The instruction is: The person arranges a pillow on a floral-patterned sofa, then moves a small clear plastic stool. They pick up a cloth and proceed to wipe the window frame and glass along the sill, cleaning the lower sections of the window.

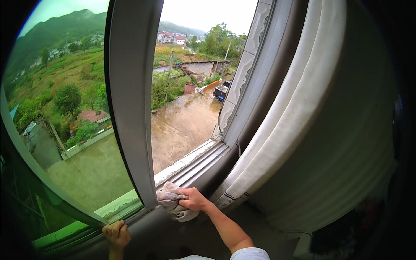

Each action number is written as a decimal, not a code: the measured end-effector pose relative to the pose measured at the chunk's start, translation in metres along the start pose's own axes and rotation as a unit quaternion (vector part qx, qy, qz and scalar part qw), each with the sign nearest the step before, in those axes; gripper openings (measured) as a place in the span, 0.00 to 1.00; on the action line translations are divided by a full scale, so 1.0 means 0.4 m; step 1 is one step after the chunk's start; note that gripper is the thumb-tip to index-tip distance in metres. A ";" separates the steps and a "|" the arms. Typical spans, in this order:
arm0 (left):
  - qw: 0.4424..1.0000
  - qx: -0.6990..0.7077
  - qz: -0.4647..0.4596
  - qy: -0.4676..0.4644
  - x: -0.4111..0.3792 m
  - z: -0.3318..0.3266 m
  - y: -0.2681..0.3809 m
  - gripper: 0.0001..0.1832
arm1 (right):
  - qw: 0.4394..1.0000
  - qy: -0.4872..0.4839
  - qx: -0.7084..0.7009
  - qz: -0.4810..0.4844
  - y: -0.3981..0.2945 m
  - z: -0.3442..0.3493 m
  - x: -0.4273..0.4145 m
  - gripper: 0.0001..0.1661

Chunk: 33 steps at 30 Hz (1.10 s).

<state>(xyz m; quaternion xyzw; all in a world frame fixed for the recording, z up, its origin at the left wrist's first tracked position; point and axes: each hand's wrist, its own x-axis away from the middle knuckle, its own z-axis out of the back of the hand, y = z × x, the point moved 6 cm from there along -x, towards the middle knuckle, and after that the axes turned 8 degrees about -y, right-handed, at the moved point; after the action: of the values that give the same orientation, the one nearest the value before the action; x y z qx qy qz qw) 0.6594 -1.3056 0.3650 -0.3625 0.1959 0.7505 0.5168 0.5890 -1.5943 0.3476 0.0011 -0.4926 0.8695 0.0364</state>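
A bunched, pale grey cloth (174, 201) is gripped in my right hand (194, 199). The cloth lies against the inner edge of the metal sliding-window track (195, 165), just right of the foot of the upright sash frame (135, 97). My left hand (117, 233) is lower and to the left, with its fingers curled at the bottom corner of the window frame; whether they grip its edge is hard to tell. Green-tinted glass (87, 169) fills the left side, while the window stands open between the upright sash frame and the right jamb (247, 97).
A white curtain (286, 120) hangs along the right side, its hem near the sill. Thin cables (239, 148) run by the lower right window corner. Outside, below, lie a wet concrete yard (185, 126) and a parked pickup truck (221, 91).
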 end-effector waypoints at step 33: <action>0.999 0.022 -0.006 0.027 0.002 -0.007 0.002 0.03 | 0.914 -0.153 -0.350 -0.137 0.113 -0.051 0.161 0.22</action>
<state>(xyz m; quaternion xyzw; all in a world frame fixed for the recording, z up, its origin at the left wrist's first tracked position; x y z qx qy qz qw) 0.6595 -1.3074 0.3625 -0.3718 0.2242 0.7331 0.5235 0.5226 -1.5957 0.3008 0.1893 -0.7599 0.6171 0.0774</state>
